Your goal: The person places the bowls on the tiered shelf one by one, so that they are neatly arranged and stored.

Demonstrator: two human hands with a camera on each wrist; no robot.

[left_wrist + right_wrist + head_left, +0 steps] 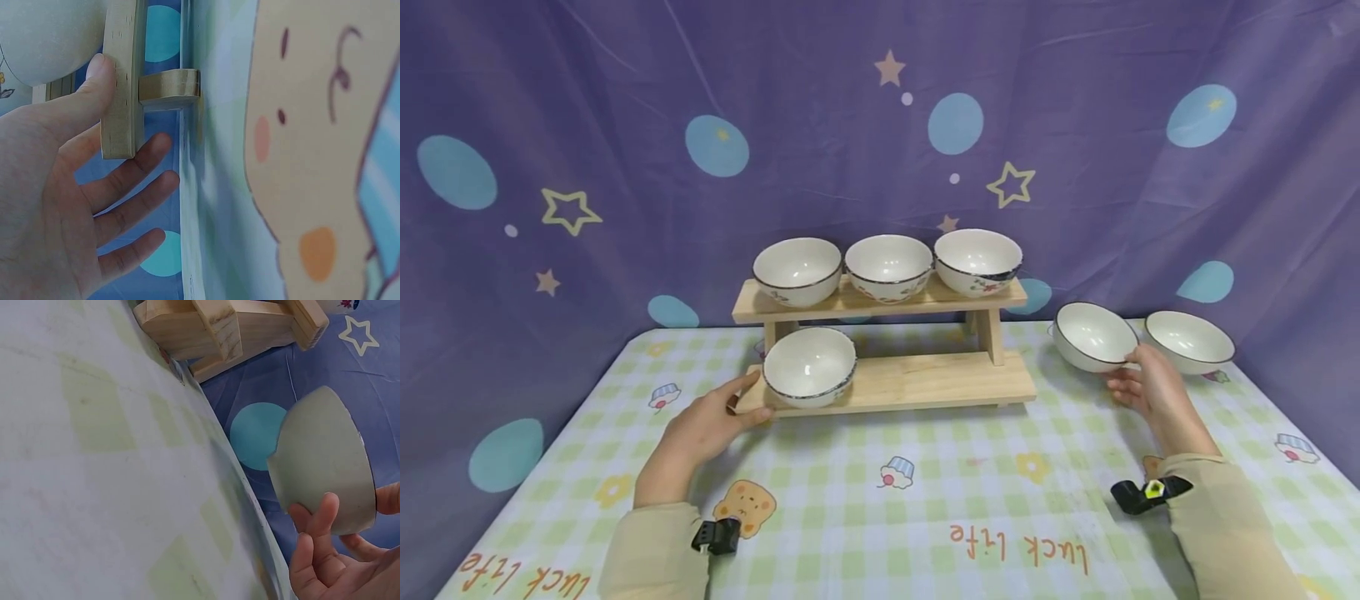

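Observation:
My right hand holds a white bowl by its right side, thumb at the dark rim and fingers against the outer wall. The bowl is tilted and held up off the cloth in the right wrist view. With my left hand I grip the left end of the lower board of a two-tier wooden shelf. The thumb lies on the board's upper face, the index finger passes behind it, and the other fingers spread loosely. Close to this hand, a patterned bowl sits at the lower tier's left end.
Three bowls stand in a row on the upper tier: a left one, a middle one and a right one. Another bowl is right of the held one. A checked cloth covers the table before a purple curtain.

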